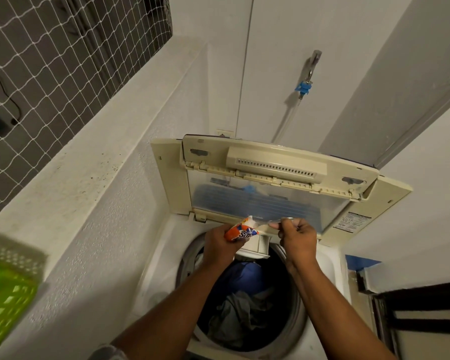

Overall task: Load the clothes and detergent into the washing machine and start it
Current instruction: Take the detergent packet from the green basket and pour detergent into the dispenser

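A top-loading washing machine stands below me with its lid folded up at the back. Blue and grey clothes lie in the drum. Over the far rim of the drum my left hand grips an orange, blue and white detergent sachet. My right hand pinches the sachet's stretched top strip and holds it out to the right. A white detergent compartment sits just under the sachet.
A green plastic basket rests on the ledge at the left. A tap with a blue hose fitting is on the wall behind the machine. Netting covers the window at the upper left. A dark frame stands at the right.
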The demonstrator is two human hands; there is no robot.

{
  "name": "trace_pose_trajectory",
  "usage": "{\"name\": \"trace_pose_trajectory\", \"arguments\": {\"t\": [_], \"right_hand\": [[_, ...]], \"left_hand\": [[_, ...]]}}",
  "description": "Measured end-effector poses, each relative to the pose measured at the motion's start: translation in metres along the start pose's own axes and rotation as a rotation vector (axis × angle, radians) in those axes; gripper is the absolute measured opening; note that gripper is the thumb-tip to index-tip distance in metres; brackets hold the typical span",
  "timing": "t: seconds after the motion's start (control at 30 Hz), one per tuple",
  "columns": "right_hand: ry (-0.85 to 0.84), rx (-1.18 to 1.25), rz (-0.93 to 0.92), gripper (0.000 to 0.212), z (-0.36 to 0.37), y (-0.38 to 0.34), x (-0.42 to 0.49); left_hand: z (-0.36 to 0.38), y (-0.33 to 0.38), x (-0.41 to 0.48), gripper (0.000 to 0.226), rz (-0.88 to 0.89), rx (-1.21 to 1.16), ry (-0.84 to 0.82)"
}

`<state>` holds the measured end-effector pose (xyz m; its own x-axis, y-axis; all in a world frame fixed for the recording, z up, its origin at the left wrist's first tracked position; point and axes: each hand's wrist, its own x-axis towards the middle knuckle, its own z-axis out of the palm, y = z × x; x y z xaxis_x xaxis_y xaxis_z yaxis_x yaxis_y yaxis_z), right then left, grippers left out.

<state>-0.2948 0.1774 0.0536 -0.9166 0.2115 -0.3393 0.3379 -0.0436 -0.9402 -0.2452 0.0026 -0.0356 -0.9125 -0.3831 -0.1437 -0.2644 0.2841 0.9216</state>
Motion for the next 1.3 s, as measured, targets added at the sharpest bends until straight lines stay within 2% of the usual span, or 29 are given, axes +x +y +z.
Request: {"name": "trace_pose_trajectory", "arguments": {"t": [0.2,0.4,0.53,0.7,0.83,0.93,1.07,1.2,1.3], "right_hand": [[0.044,0.065,0.046,0.025,-0.012,0.001,0.003],[0.078,0.005,0.005,0.01,-0.021,0.013,0.008],[0.024,-0.296,-0.22,0.018,-0.026,0.029,0.007],[-0.238,-0.74,-0.511,0.027,-0.029,0.048,-0.002],[-0.256,-0.853,-0.624,0.024,-0.031,0.05,-0.003],[-0.173,-0.747,-0.564,0.022,-0.031,0.049,-0.008],[-0.048,-0.397,-0.42,0.018,-0.034,0.035,-0.016],[-0.097,-0.214,-0.468,0.018,-0.033,0.007,-0.032],[-0.161,-0.258,-0.538,0.029,-0.029,-0.004,-0.04]], "left_hand": [[-0.01,-0.003,-0.007,0.021,-0.035,-0.015,0.03],[-0.021,-0.003,-0.009,0.02,-0.052,0.033,0.074],[-0.028,-0.016,-0.008,0.023,-0.086,0.111,0.084],[-0.029,-0.02,-0.008,0.022,-0.069,0.097,0.121],[-0.029,-0.019,-0.008,0.027,-0.076,0.092,0.129],[-0.029,-0.017,-0.009,0.021,-0.066,0.1,0.114],[-0.03,-0.012,-0.01,0.02,-0.05,0.098,0.091],[-0.026,-0.008,-0.011,0.019,-0.041,0.081,0.054],[-0.017,-0.01,-0.01,0.019,-0.035,0.016,0.038]]}}
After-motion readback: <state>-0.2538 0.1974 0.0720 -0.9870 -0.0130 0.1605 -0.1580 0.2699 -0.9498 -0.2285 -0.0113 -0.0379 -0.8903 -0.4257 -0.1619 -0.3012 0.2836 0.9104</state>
